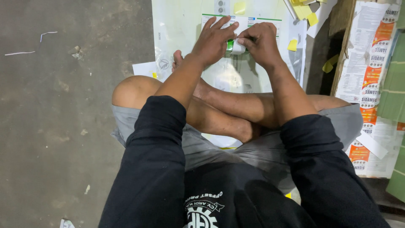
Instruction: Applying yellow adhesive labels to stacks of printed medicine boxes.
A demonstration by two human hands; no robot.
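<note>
A person sat cross-legged on a concrete floor (63, 126). Beyond the knees, the left hand (213, 40) lay flat, fingers spread, on a pale printed sheet (181, 25). Beside it, the right hand (262, 42) pinched a small white-and-green piece (235, 45). Yellow scraps (303, 10) lay farther off.

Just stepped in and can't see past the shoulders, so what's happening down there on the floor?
A person sits cross-legged on a concrete floor, both hands working over a large pale printed sheet. The right hand pinches a small white and green piece, and the left hand lies flat beside it, fingers spread and touching it. Yellow paper scraps lie beyond, and a stack of printed sheets sits to the right.
</note>
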